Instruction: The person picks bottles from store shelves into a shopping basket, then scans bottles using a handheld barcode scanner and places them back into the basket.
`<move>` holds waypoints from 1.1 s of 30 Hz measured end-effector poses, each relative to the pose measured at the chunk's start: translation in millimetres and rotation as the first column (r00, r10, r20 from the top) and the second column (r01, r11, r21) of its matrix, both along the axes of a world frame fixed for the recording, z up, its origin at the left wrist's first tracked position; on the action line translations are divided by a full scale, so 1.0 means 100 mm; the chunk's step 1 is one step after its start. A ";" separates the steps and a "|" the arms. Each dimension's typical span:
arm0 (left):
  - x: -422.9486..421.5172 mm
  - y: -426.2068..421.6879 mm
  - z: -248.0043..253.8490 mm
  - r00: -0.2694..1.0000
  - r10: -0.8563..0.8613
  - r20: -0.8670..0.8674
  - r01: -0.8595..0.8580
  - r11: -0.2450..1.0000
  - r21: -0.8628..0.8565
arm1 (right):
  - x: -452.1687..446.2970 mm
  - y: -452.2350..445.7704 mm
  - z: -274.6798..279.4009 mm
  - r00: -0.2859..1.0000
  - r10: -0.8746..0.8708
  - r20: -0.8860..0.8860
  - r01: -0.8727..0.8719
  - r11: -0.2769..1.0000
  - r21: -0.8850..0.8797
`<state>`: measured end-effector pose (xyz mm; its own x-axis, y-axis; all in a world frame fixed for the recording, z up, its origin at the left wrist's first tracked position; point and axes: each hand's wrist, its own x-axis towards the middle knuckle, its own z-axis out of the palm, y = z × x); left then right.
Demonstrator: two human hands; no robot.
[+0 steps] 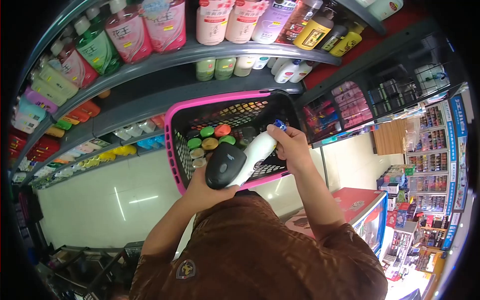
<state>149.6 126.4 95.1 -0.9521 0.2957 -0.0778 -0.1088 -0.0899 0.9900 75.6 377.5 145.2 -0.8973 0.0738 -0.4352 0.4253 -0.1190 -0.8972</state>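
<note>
A pink-rimmed black basket (169, 145) holds several bottles with green, orange and tan caps. Over its near side, my left hand (202, 192) is closed around a black handheld device (226, 165), whose wide head faces up. A white bottle (257, 152) with a blue top lies slanted beside the device, its lower end close to my left hand. My right hand (291, 147) pinches this bottle near its blue top. The device partly covers the bottle's lower end.
Curved grey shelves (200, 51) with pump bottles rise beyond the basket. A dark wire rack (370, 95) of packages stands at right. Lower right is a red-topped case (350, 202), with stocked shelving behind. A dark cart-like frame (90, 262) is at lower left.
</note>
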 end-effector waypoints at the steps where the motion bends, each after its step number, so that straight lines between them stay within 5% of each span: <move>1: -0.01 0.06 0.02 0.999 -0.022 0.039 0.024 0.999 -0.037 | 0.01 0.04 -0.02 0.999 -0.015 -0.039 0.015 1.000 -0.007; 3: -0.02 0.21 -0.06 0.997 0.051 0.050 -0.049 0.998 -0.040 | -0.04 0.16 -0.03 0.997 -0.023 -0.074 0.022 1.000 -0.017; 8: -0.18 0.47 -0.11 0.959 0.262 0.110 -0.269 0.961 0.062 | -0.55 0.66 -0.02 0.867 -0.061 -0.494 0.219 0.938 0.268; 12: -0.16 0.56 -0.15 0.937 0.308 0.166 -0.320 0.946 0.052 | -1.27 0.91 -0.23 0.853 -0.124 -0.507 0.259 0.944 0.206; 18: 0.09 0.72 -0.33 0.895 0.368 0.253 -0.361 0.930 -0.076 | -2.69 1.20 -1.13 0.809 0.173 -0.562 0.241 0.774 0.585; 20: 0.13 0.79 -0.28 0.865 0.410 0.288 -0.408 0.910 -0.068 | -3.11 1.22 -1.44 0.849 0.268 -0.454 0.258 0.540 0.801; 24: 0.25 0.86 -0.24 0.814 0.480 0.327 -0.470 0.875 -0.115 | -3.60 1.13 -1.67 0.894 0.321 -0.314 0.126 0.492 0.861; 25: 0.29 0.86 -0.27 0.798 0.495 0.344 -0.497 0.863 -0.090 | -3.78 1.14 -1.93 0.724 0.399 -0.563 0.313 0.537 0.783; 26: 0.32 0.86 -0.29 0.782 0.508 0.362 -0.522 0.850 -0.064 | -3.95 1.12 -2.00 0.721 0.406 -0.561 0.305 0.541 0.784; 28: 0.36 0.87 -0.34 0.775 0.519 0.360 -0.533 0.843 -0.067 | -4.08 1.05 -1.96 0.613 0.642 -0.461 0.509 0.125 0.851; 29: 0.36 0.87 -0.35 0.776 0.522 0.354 -0.536 0.842 -0.065 | -4.08 1.03 -1.83 0.716 0.616 -0.328 0.309 0.141 0.941; 30: 0.36 0.88 -0.36 0.774 0.526 0.354 -0.541 0.839 -0.063 | -4.14 1.04 -1.87 0.712 0.621 -0.328 0.309 0.141 0.940; 32: 0.36 0.91 -0.37 0.761 0.529 0.375 -0.547 0.834 -0.066 | -4.28 1.07 -1.92 0.705 0.651 -0.282 0.413 -0.053 0.909; 33: 0.36 0.93 -0.36 0.756 0.533 0.379 -0.554 0.830 -0.062 | -4.36 1.10 -1.87 0.736 0.653 -0.180 0.285 -0.057 0.957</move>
